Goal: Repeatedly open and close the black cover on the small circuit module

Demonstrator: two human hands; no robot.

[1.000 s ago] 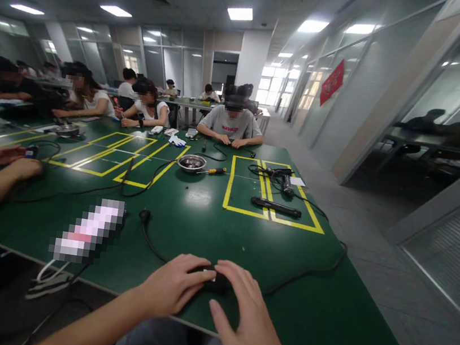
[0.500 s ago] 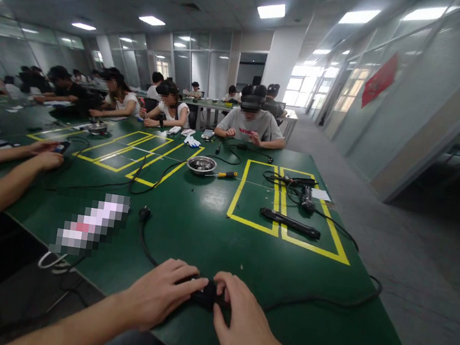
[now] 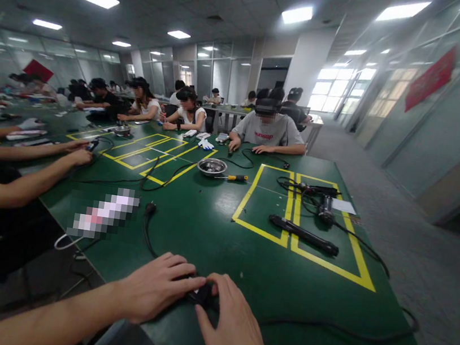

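Black corded block [image 3: 201, 294], one, at green table [image 3: 308, 289]'s near edge: being handled, grasped by left hand [image 3: 154, 288], right hand [image 3: 234, 324]'s grip untellable; steady support judged needed.

Fingers of the left grip [image 3: 159, 289] and right grip [image 3: 234, 324] cover most of the black device [image 3: 201, 294], so its full outline cannot be told. The plug cord [image 3: 147, 234] disappears behind the left grip. Pixelation masks the pale object [image 3: 105, 214]. The pieces in the metal bowl [image 3: 211, 175] are too small to identify, and the neighbour's hands [image 3: 81, 157] partly hide a small dark item [image 3: 93, 144]. The frame's bottom edge cuts off both forearms and the bench [image 3: 220, 240]. Markings on the red hanging [image 3: 430, 79] are blurred.
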